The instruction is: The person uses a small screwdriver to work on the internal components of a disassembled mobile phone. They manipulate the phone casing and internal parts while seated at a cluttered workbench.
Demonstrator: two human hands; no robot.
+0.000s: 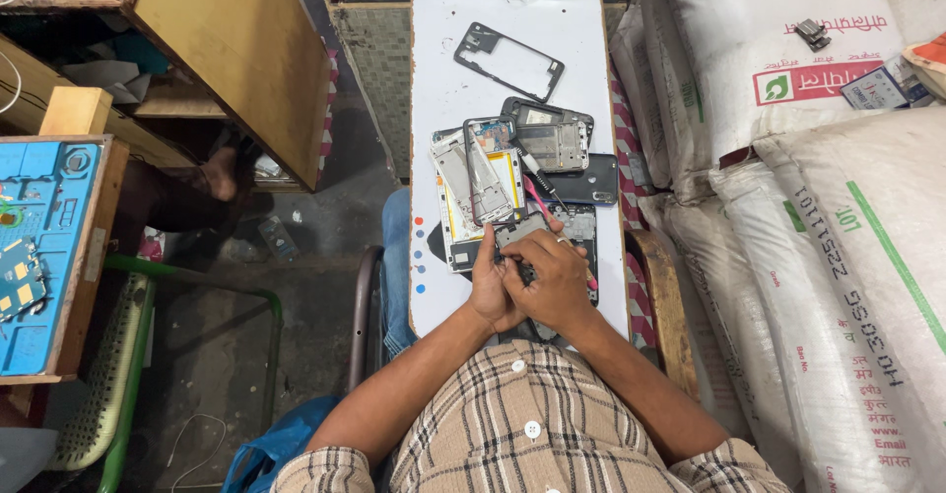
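At the far left a blue repair mat [44,247] is seen on a wooden stand, its edge cut off by the frame; beside it stands a green metal chair frame [148,355] with a pale woven seat. Farther right, a narrow white tabletop [443,60] with a smooth, scuffed surface is laid across the person's lap. On it a flat pile of phone parts is spread: a silvery metal midframe [473,178], an empty black rectangular frame [508,62], and a dark back cover [591,180].

The left hand [490,286] is closed around a small grey phone part [519,231] at the near end of the tabletop, so its grip is taken up with that piece. The right hand [560,281] is curled over the same part, fingers bent tight against it; whether a tool is pinched there cannot be told, as the fingers hide it. A pink slender tool [539,200] lies just beyond the hands, partly hidden.

Little bare surface is left near the hands; more open room is found at the far end. At the right, coarse woven white sacks [788,257] press close to the tabletop's edge.
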